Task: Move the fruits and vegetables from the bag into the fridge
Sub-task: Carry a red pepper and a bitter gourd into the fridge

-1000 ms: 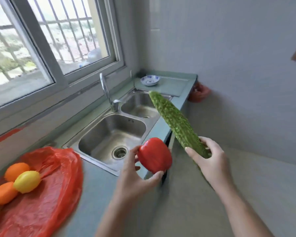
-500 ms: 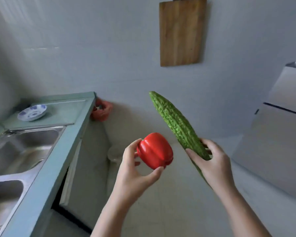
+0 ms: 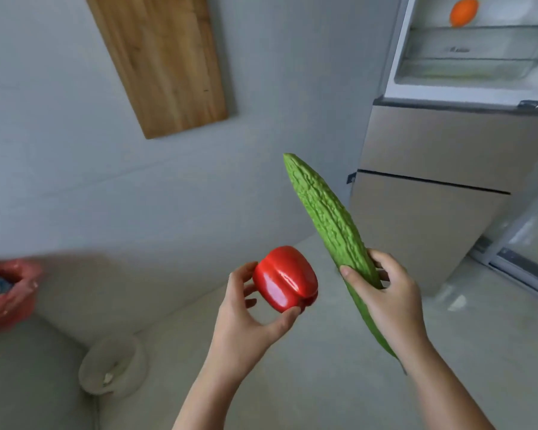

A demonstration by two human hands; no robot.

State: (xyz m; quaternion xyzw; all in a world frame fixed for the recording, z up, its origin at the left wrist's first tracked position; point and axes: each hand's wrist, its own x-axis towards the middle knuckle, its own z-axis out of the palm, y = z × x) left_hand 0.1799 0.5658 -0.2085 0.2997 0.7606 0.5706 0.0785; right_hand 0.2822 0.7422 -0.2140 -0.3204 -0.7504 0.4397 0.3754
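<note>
Up close, the left hand (image 3: 246,318) grips a glossy red bell pepper (image 3: 284,279) between thumb and fingers, while the right hand (image 3: 385,296) is wrapped around the lower part of a long, bumpy green bitter gourd (image 3: 330,225) that slants up and to the left. Far to the right stands the fridge (image 3: 432,169) with its upper compartment open, and 1 orange fruit (image 3: 463,11) sits on a shelf inside. A wooden cutting board (image 3: 165,60) hangs on the far wall at left, a red bag (image 3: 10,293) shows blurred at the left edge, and a white bin (image 3: 112,364) sits on the floor below it.
</note>
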